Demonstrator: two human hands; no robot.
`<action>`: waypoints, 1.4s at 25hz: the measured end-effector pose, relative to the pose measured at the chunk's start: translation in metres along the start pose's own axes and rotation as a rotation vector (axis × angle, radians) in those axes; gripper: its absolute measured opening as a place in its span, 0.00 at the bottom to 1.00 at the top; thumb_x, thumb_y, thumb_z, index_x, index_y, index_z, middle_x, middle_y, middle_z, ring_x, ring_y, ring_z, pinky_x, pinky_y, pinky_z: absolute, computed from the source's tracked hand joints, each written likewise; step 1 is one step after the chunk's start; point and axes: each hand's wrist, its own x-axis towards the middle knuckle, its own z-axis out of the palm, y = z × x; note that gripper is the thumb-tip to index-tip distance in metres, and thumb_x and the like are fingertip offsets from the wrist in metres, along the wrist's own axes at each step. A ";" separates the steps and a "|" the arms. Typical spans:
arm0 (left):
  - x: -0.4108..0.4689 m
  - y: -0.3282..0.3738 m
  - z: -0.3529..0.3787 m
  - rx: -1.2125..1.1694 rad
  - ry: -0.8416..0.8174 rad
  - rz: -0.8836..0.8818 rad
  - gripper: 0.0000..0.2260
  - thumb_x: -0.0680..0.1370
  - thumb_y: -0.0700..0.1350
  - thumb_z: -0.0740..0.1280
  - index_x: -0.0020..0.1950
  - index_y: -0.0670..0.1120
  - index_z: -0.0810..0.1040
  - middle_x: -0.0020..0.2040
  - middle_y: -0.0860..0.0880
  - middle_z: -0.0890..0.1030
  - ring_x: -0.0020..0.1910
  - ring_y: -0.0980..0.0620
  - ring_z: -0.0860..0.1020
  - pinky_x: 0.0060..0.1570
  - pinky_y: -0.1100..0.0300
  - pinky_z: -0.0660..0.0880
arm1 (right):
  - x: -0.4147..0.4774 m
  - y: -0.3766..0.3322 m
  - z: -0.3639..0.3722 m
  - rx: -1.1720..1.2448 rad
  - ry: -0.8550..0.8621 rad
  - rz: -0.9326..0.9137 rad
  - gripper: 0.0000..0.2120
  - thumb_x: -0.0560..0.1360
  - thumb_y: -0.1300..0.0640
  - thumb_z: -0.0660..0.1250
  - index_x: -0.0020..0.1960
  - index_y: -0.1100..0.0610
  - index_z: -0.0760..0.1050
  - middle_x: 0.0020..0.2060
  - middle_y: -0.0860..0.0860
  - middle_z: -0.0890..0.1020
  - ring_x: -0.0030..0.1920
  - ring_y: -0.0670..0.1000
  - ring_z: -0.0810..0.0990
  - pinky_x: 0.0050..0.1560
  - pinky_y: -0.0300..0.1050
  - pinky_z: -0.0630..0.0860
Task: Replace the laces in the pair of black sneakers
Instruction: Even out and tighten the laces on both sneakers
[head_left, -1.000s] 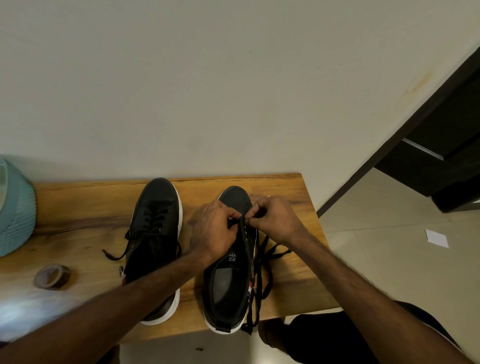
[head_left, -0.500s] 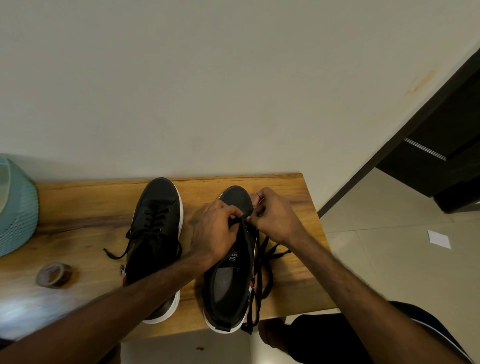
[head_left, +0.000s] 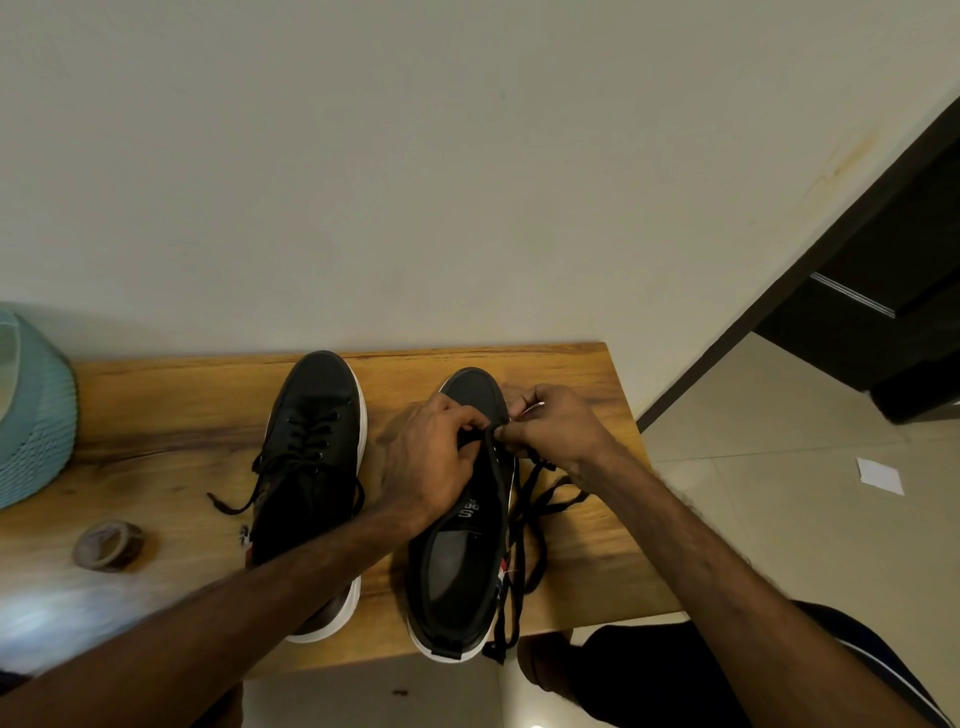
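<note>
Our right hand (head_left: 558, 428), pinching the lace (head_left: 530, 519), has edged toeward; our left hand (head_left: 436, 457) pinches the right sneaker (head_left: 475, 387) at its eyelet edge, near the desk's (head_left: 182, 415) right edge. Threading likely continues.

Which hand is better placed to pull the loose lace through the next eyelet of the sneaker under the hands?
Probably the right hand: the loose lace lies on its side of the sneaker, while the left hand holds the upper.
</note>
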 end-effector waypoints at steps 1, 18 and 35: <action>0.000 0.000 0.000 0.000 0.000 -0.004 0.10 0.77 0.46 0.70 0.57 0.55 0.81 0.54 0.55 0.76 0.54 0.57 0.74 0.49 0.64 0.72 | -0.001 -0.001 0.001 0.023 -0.001 0.026 0.11 0.71 0.67 0.74 0.44 0.57 0.73 0.37 0.57 0.82 0.30 0.48 0.79 0.27 0.38 0.74; -0.002 -0.002 0.000 -0.010 0.040 0.051 0.10 0.76 0.42 0.71 0.56 0.53 0.82 0.53 0.55 0.78 0.53 0.55 0.75 0.52 0.57 0.75 | -0.004 0.006 0.011 -0.148 0.187 -0.207 0.17 0.68 0.66 0.75 0.42 0.51 0.69 0.35 0.55 0.83 0.36 0.51 0.83 0.40 0.50 0.82; 0.003 -0.010 -0.003 0.055 -0.005 0.207 0.08 0.74 0.40 0.68 0.43 0.54 0.74 0.43 0.56 0.74 0.39 0.56 0.73 0.35 0.56 0.73 | -0.010 -0.008 0.003 -0.304 -0.080 -0.146 0.15 0.71 0.47 0.76 0.47 0.58 0.78 0.42 0.51 0.83 0.44 0.49 0.82 0.45 0.45 0.77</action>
